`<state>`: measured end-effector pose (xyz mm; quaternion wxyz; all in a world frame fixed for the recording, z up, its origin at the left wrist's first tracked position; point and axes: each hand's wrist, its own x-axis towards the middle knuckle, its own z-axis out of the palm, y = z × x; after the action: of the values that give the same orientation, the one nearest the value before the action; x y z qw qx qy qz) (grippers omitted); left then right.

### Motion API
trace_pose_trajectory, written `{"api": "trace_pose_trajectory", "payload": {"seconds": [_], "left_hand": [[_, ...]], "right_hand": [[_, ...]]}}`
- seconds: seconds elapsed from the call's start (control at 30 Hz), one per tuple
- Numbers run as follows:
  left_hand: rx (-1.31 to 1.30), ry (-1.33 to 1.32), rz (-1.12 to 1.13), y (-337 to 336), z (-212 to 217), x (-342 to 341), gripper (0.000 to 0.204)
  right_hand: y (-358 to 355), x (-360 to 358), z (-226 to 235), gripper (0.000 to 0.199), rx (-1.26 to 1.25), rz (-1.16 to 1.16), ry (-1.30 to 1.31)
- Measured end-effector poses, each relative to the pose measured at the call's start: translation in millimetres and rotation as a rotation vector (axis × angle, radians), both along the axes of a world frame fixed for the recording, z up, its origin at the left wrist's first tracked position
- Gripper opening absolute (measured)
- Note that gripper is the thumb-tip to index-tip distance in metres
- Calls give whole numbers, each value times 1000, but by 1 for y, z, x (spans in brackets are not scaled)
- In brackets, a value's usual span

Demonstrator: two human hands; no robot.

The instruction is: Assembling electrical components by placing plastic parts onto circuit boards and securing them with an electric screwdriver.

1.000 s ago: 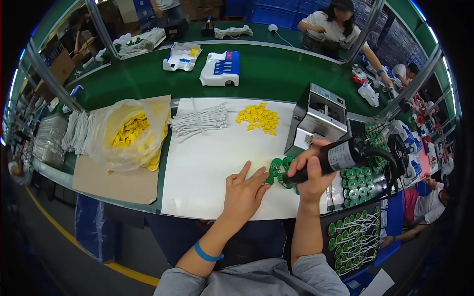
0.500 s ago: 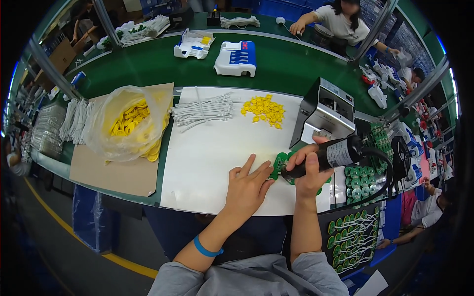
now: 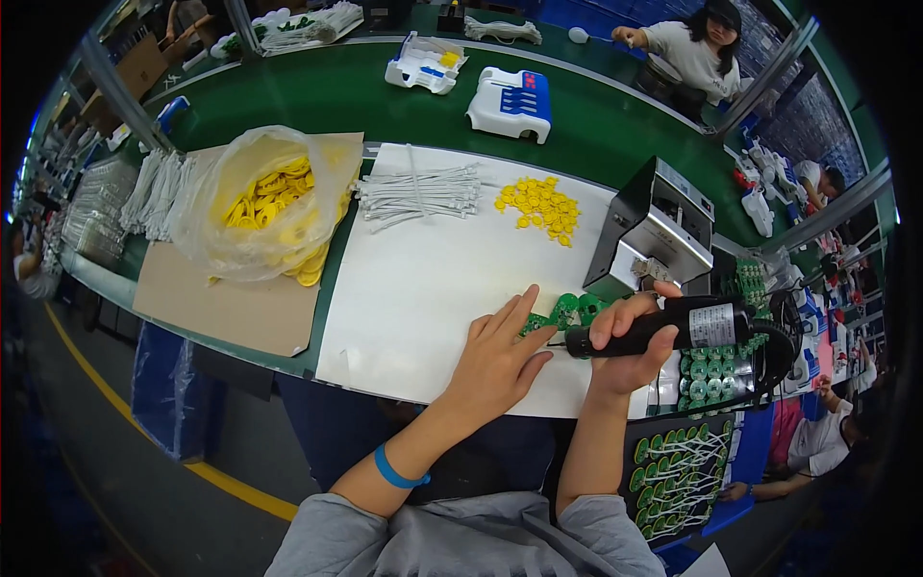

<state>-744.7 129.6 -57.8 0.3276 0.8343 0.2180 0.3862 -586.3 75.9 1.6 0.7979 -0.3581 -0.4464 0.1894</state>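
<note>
In my right hand is a black electric screwdriver, held nearly level, its thin bit pointing left toward my left hand. A dark cord curls from its rear end. My left hand lies over the white work sheet with its fingers stretched out, the fingertips at a small green circuit board that they partly cover. Beside that board lie more round green circuit boards, close to the screwdriver's front end.
Behind the boards stands a metal box-shaped machine. Small yellow parts and a bundle of white cables lie farther back. A plastic bag of yellow pieces sits left. White-and-blue housings rest on the green belt; a co-worker is beyond.
The view has shifted, so the bench appears lower left. The screwdriver tip has come away from the boards to a more level pose near my left fingers.
</note>
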Motion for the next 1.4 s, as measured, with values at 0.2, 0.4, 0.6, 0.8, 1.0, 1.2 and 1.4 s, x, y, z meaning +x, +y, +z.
{"api": "trace_pose_trajectory", "payload": {"seconds": [0.2, 0.4, 0.6, 0.8, 1.0, 1.2, 1.4], "left_hand": [[-53, -89, -21, 4, -8, -4, 25], [-69, -107, -15, 6, -10, -5, 17], [-76, -102, -25, 6, -10, -5, 17], [-85, -103, -17, 7, -11, -4, 18], [-85, -106, -18, 7, -11, -2, 17], [-83, -96, -47, 7, -9, -2, 24], [-156, -61, 6, 6, -1, 1, 42]], "right_hand": [[3, -2, -3, 63, 59, 105, 47], [3, -3, -3, 65, 72, 107, 65], [5, -5, -4, 67, 82, 124, 33], [5, -5, -6, 67, 57, 109, -12], [1, -1, -8, 72, 38, 141, 60], [2, -1, -7, 71, 41, 139, 64], [14, -5, -4, 69, -26, -351, -103]]}}
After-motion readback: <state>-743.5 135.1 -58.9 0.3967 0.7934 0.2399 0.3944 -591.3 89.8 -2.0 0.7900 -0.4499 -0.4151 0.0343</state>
